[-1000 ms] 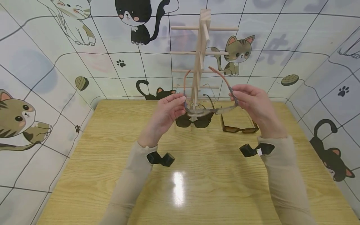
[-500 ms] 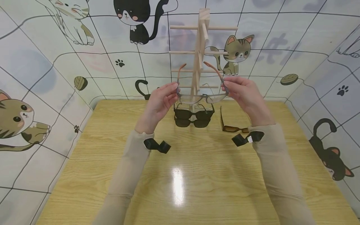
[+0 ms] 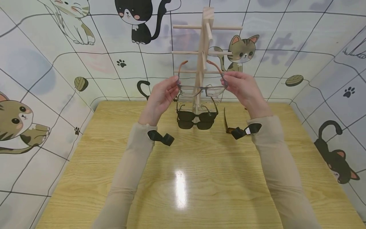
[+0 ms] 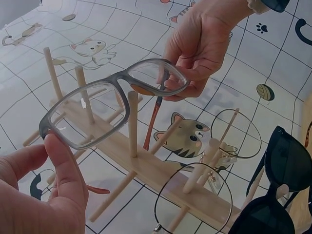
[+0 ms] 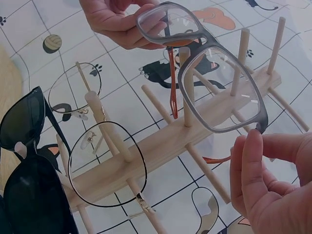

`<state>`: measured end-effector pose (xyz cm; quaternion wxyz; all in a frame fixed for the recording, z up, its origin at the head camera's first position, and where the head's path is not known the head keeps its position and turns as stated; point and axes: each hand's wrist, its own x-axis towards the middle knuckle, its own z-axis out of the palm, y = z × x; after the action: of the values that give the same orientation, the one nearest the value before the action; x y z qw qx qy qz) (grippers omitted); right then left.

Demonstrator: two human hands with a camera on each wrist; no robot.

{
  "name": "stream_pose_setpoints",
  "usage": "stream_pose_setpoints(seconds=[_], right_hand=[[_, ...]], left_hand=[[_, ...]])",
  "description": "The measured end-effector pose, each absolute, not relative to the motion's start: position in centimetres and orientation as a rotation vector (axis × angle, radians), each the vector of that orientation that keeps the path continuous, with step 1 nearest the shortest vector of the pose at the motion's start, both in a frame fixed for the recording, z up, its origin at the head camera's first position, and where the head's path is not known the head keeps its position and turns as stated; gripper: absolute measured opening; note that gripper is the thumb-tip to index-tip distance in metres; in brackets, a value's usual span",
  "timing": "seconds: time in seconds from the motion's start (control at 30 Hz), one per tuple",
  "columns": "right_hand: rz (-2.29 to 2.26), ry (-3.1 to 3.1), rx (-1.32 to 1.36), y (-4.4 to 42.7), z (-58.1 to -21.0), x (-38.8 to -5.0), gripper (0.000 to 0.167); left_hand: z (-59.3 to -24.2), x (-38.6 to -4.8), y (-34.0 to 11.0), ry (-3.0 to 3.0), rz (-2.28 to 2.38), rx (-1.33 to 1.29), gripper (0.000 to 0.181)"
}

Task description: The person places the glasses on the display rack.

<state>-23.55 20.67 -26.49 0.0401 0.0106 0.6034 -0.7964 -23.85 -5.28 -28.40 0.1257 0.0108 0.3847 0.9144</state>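
In the head view, the grey-framed eyeglasses (image 3: 202, 88) are held up between the two hands, the left hand (image 3: 163, 95) pinching them near one hinge and the right hand (image 3: 241, 86) near the other; their orange-tipped temples point toward the wooden eyewear stand (image 3: 203, 38). Below them, two pairs of dark sunglasses (image 3: 205, 116) sit one above the other at the stand, and brown sunglasses (image 3: 229, 130), partly hidden by the right wrist camera (image 3: 238, 133), lie on the desk (image 3: 183, 159). A white patch on that camera's strap is too small to read, and bluish marks on the cat-print wallpaper (image 3: 157, 63) are too blurred. In the left wrist view, thumb and finger of each hand grip opposite ends of the frame, above round wire-rimmed glasses (image 4: 212, 176) on the stand. In the right wrist view, a peg stands by the eyeglasses' bridge; whether they touch I cannot tell.
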Motion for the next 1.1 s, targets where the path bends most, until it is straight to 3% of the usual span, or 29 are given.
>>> stream_pose_setpoints(seconds=[1.1], right_hand=[[-2.477,1.789,0.088,20.6,-27.6,-24.9,0.003]], left_hand=[[-29.8,-25.6,-5.2,1.125,2.655,-0.086,0.005]])
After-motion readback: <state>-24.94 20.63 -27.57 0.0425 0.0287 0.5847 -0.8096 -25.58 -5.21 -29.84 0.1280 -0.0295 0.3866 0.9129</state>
